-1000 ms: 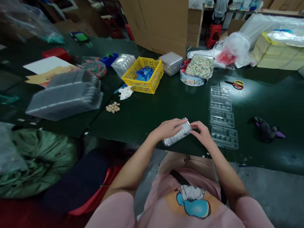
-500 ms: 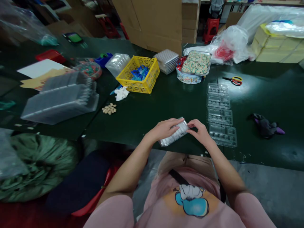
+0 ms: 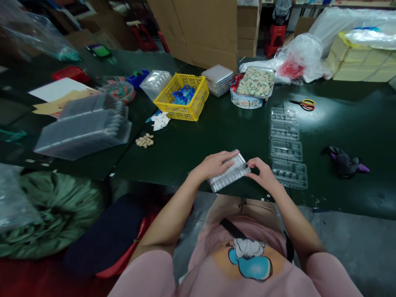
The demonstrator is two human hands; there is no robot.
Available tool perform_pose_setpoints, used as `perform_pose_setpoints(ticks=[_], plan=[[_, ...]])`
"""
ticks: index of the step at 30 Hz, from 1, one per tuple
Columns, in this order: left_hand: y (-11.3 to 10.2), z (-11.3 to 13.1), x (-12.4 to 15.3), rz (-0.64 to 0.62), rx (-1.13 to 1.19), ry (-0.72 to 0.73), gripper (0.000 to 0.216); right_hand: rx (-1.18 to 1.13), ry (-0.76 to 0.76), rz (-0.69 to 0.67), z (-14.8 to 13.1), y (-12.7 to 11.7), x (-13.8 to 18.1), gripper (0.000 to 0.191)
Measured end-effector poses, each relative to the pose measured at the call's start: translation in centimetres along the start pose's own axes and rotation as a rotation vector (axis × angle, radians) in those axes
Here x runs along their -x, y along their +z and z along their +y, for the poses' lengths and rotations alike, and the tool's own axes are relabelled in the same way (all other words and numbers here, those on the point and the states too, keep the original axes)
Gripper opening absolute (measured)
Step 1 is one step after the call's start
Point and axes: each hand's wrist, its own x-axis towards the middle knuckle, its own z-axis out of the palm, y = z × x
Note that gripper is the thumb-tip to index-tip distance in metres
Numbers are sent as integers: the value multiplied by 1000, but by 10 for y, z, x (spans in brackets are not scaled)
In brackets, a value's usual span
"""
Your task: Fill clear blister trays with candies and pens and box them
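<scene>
A ribbed clear-plastic tray (image 3: 229, 180) is steadied beneath the left hand (image 3: 215, 164), fingers extended, its right end pinched between thumb and fingers of the right hand (image 3: 261, 172).

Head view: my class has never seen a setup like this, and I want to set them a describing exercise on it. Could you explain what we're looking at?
There is no machine here, just a person's two bare hands. The camera is worn on the head, looking forward and down, so the view is roughly the wearer's own.

On the dark green table stand a yellow basket holding blue items, a small pile of pale pieces, a row of clear trays and scissors.

Near the front edge, the left hand lies across a clear plastic pack, while the right hand's fingers pinch its right end. What is inside the pack is hard to tell.
</scene>
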Motion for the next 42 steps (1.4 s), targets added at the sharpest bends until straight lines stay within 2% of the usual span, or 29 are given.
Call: perform_pose_setpoints(ticks=[5,7,10,12,15,18,21,25,29,34,38,42], plan=[[-1,0,1,12,-33,-5,62,26,-48,-11,-24,-2,30,14],[0,-2,-1,11,-46,-19,61,56,-11,9,-36,-11,50,14],[-1,-3,-3,3,-57,-39,61,158,196,121,-45,-32,84,17],[-1,-2,-4,-3,-53,-41,62,240,361,211,-41,-51,109,19],[-3,-2,-6,-12,-47,-44,63,275,534,356,-24,-83,140,26],[-3,-1,-7,-7,-45,-46,63,203,620,550,-1,-119,155,37],[-4,-2,-8,-1,-38,-52,65,128,636,769,25,-158,145,44],[-3,-6,-8,6,4,-57,68,-10,618,968,66,-206,105,46],[-3,-11,-9,23,32,-62,67,38,743,908,109,-240,67,39],[-8,-10,-18,34,22,-47,63,181,821,901,151,-272,49,26],[-12,-2,-43,26,5,-26,60,329,873,934,178,-301,40,23],[-16,8,-76,17,0,2,58,465,898,945,202,-325,13,25]])
